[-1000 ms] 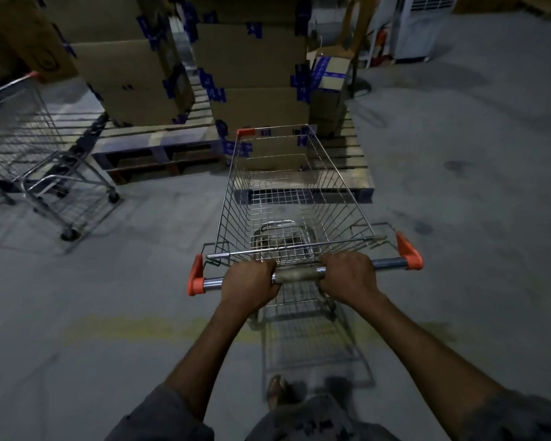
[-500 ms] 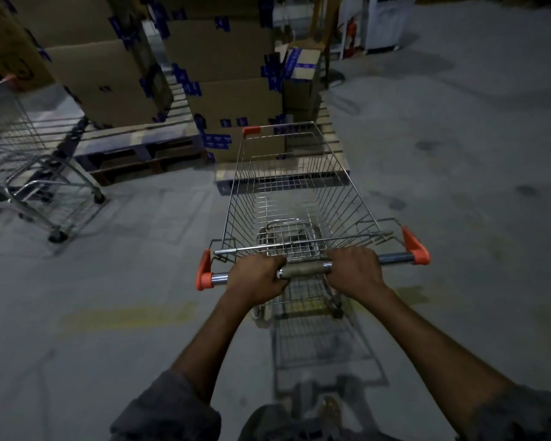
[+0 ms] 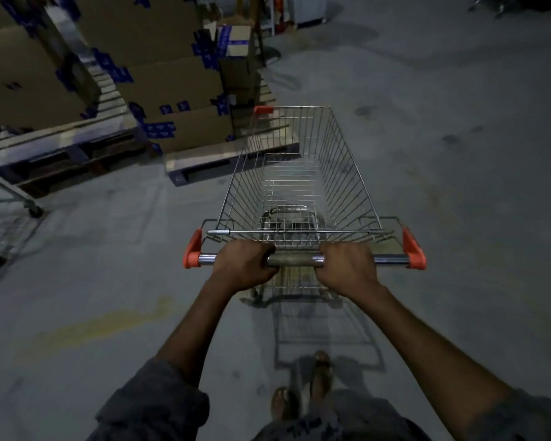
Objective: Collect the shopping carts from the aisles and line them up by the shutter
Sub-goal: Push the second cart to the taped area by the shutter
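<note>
**Cart (image 3: 299,186) push: clearing the pallet corner**

Position: cart stands on the floor (image 3: 458,186) straight ahead, basket empty, nose pointing up-frame. Left hand (image 3: 244,265) and right hand (image 3: 347,265) both grip the bar (image 3: 295,260), one on each side of its dull centre sleeve. Fingers (image 3: 263,248) are clamped over the top of the bar. Thumbs are mostly hidden.

Surroundings: pallet (image 3: 204,160) stacked with boxes (image 3: 172,90) lies front-left. Its near corner shows through the basket's left front mesh, and the true gap cannot be read from this angle. Second cart (image 3: 0,218) sits at the far left edge, well apart. Shutter is not in view, so heading to it is unknown.

Judgement, step in hand: wheeling this cart toward the line-up.

Notes for doing it well:
- Hands sit close to the bar's middle, which gives a steady straight push but weak turning leverage. Sliding them outward toward the orange caps would help before any tight turn.
- Bias to the right, where the floor is open, so the left front corner does not clip the pallet.
- Push level, not down, since an empty cart is light and its rear wheels may lift or skid.
- Feet are close behind the lower frame, so short steps avoid kicking it.
- Slow early near the row and nest the cart nose-first.
</note>
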### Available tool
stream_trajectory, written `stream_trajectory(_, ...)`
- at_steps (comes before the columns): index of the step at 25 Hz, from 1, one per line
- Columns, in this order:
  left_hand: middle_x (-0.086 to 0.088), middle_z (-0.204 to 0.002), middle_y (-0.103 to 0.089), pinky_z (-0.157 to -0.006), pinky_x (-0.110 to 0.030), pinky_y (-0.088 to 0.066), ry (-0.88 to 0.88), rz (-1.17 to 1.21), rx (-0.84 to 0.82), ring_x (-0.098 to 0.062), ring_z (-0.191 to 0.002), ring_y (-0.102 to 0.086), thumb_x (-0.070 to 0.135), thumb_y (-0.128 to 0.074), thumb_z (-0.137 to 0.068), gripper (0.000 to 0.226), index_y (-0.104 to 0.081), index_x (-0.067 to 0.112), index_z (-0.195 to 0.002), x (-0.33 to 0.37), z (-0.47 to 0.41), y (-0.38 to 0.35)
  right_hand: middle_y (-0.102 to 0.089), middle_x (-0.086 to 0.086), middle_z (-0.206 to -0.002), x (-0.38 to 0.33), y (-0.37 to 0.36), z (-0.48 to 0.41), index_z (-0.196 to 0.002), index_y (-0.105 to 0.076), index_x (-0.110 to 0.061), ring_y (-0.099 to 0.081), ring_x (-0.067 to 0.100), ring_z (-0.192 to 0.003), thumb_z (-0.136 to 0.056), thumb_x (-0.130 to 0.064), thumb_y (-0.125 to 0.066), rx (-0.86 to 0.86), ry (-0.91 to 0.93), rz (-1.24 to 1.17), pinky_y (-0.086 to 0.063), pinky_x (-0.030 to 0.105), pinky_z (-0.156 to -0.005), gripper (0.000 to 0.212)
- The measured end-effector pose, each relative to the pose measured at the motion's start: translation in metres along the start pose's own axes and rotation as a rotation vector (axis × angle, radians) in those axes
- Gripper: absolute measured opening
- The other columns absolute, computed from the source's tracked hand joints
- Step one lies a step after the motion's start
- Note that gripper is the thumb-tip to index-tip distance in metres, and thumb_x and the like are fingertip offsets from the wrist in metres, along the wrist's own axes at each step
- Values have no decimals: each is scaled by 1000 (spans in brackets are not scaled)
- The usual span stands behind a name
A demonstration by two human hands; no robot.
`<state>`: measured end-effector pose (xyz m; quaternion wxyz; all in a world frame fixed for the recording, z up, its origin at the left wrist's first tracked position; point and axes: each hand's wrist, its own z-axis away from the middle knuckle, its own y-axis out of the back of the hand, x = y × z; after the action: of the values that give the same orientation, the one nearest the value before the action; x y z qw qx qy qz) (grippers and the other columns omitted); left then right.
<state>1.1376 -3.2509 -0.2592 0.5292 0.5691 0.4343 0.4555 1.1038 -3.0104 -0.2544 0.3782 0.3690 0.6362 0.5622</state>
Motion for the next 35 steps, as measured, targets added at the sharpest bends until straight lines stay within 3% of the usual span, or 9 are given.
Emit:
stream_trajectory(5,7,-69,-64,-61,-32,-54,-60,6,-34,-18,-64,-64,61,-48,-84,30,-51,31,-79,41,-7,-1,-69,0,-64,28,2,37,-73,-69,-22,-66,24,-55,-62,-32,-72,1,-92,59,-30,24,-51,15)
stream_trajectory(9,6,-71,-66,-58,-28,-45,-115,1,-25,-19,-66,-65,59,-53,-86,30,-55,29,-82,84,-21,-4,-69,2,-63,67,6,57,-72,-67,-21,-66,27,-55,-61,-32,-71,-22,-146,49,-41,27,-50,16)
stream_trajectory(13,7,-76,-68,-57,-28,-43,-134,30,-10,-19,-68,-67,60,-54,-84,31,-60,30,-90,131,-37,-9,-74,3,-77,115,16,75,-83,-69,-21,-71,29,-71,-69,-32,-69,-47,-137,10,-42,29,-59,18)
stream_trajectory(18,12,-124,-59,-73,-36,-56,-197,85,42,-15,-103,-63,62,-56,-82,42,-60,38,-116,192,-59,-19,-73,6,-85,179,19,99,-87,-72,-18,-70,30,-82,-70,-29,-70,-17,-135,-76,-37,29,-61,20)
stream_trajectory(22,6,-154,-44,-101,-44,-45,-235,0,8,-17,-135,-44,64,-52,-85,40,-70,33,-103,232,-81,-20,-61,2,-124,223,22,111,-107,-76,-21,-51,23,-121,-78,-34,-69,-67,-132,-52,-52,36,-75,33)
stream_trajectory(26,13,-157,-41,-86,-40,-57,-268,29,-70,-12,-139,-44,59,-54,-88,39,-76,28,-97,265,-110,-17,-60,-3,-133,264,25,113,-99,-75,-18,-40,21,-142,-80,-35,-66,-143,-197,-105,-51,39,-92,27)
stream_trajectory(30,15,-159,-38,-81,-36,-58,-313,49,-78,-9,-134,-50,61,-53,-86,43,-77,25,-90,288,-146,-19,-53,0,-129,297,28,114,-103,-74,-16,-49,22,-125,-78,-32,-68,-111,-234,-110,-52,36,-83,30)
stream_trajectory(32,15,-162,-34,-82,-36,-58,-334,68,-109,-9,-129,-54,63,-54,-86,45,-76,25,-90,296,-166,-19,-44,3,-142,310,27,111,-104,-75,-18,-48,25,-127,-77,-33,-68,-102,-256,-99,-53,37,-83,32)
stream_trajectory(35,16,-163,-30,-81,-37,-58,-363,80,-150,-11,-123,-59,69,-52,-85,50,-76,25,-91,308,-199,-21,-28,5,-165,332,29,102,-107,-76,-21,-39,27,-141,-75,-36,-68,-123,-327,-111,-53,42,-94,37)
